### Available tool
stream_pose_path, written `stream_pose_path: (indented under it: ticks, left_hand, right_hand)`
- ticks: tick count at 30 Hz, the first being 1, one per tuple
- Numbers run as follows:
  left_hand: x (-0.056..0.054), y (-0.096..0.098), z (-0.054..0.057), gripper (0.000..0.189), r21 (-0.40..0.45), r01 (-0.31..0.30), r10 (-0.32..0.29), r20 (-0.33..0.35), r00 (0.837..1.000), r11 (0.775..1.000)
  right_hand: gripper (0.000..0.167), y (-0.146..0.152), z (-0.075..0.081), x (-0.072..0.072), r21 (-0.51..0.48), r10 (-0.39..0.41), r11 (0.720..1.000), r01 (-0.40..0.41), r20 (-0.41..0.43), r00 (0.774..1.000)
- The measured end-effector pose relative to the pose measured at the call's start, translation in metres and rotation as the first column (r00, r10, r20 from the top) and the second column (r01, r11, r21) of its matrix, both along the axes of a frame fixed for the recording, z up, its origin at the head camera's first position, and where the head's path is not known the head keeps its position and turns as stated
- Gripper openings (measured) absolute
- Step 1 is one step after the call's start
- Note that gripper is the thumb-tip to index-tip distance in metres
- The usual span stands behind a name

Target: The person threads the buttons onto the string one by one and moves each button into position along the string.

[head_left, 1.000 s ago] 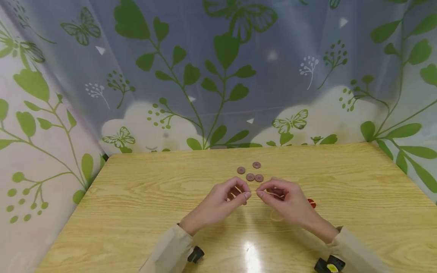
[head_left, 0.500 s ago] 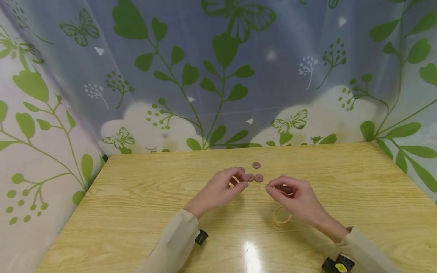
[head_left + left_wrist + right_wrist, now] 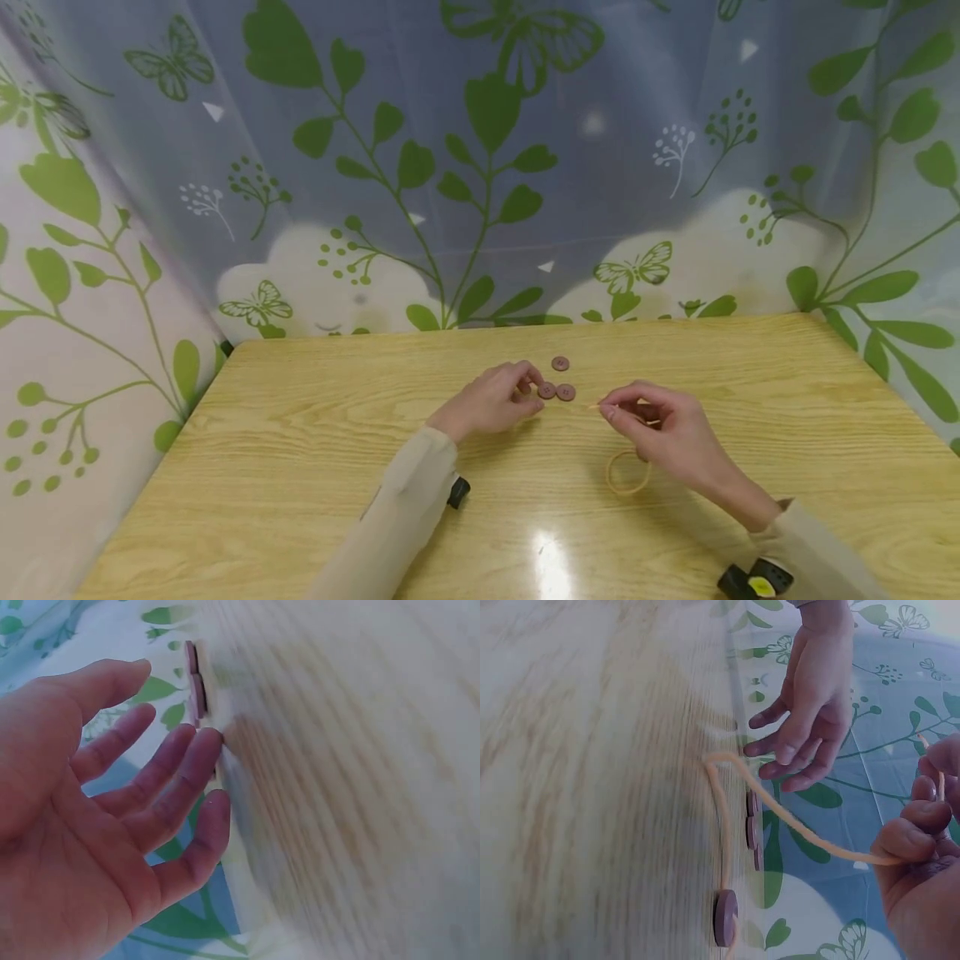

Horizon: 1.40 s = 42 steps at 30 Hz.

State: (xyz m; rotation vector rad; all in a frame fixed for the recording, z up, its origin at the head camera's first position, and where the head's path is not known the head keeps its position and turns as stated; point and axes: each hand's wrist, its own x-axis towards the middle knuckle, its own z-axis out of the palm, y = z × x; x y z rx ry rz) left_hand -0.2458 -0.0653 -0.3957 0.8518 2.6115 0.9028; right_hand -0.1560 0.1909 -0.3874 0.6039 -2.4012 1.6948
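Note:
My right hand (image 3: 678, 433) pinches a thin yellow cord between thumb and forefinger, its short end sticking out past the fingertips. A loop of the cord (image 3: 627, 493) hangs below that hand. In the right wrist view the cord (image 3: 817, 842) runs down through a reddish-brown button (image 3: 725, 919) by the tabletop. My left hand (image 3: 487, 400) is beside the loose brown buttons, fingers loosely bent. The left wrist view shows its palm and fingers (image 3: 202, 754) holding nothing. Two buttons (image 3: 566, 392) lie side by side at its fingertips. Another button (image 3: 560, 363) lies farther back.
The wood-grain table (image 3: 300, 483) reaches to a curtain (image 3: 420, 108) printed with leaves and butterflies. Black wrist devices sit on both sleeves, the right one (image 3: 757, 579) with a yellow spot.
My hands have moved apart. The left has let go of the cord and gone toward the buttons, covering one; the right has moved right with the cord, and its loop shows more.

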Motion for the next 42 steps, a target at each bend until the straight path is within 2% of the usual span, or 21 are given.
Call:
stream_pose_path:
  ticks: [5,19,27,34,42]
  left_hand:
    - [-0.007,0.003,0.001,0.035,-0.065,-0.004,0.005,0.007,1.000,0.998]
    - [-0.015,0.019,0.001,0.036,-0.200,-0.034,0.036,0.010,0.999,0.979]
    - [-0.017,0.023,0.000,0.024,-0.234,-0.037,0.036,-0.008,0.999,0.972]
    - [-0.016,0.021,0.001,0.028,-0.249,-0.038,0.037,-0.009,0.999,0.968]
    - [-0.015,0.022,0.000,0.020,-0.260,-0.048,0.041,-0.032,0.999,0.964]
  right_hand:
    - [0.009,0.005,0.001,0.000,-0.002,-0.008,1.000,0.008,0.042,0.999]
    - [0.013,0.012,0.001,0.000,-0.033,0.002,0.999,0.001,0.109,0.994]
    - [0.013,0.012,0.001,0.000,-0.018,-0.010,1.000,0.012,0.105,0.994]
    - [0.014,0.013,0.001,0.000,-0.007,-0.015,1.000,0.016,0.103,0.995]
    - [0.013,0.011,0.001,-0.001,0.010,-0.022,1.000,0.021,0.087,0.996]
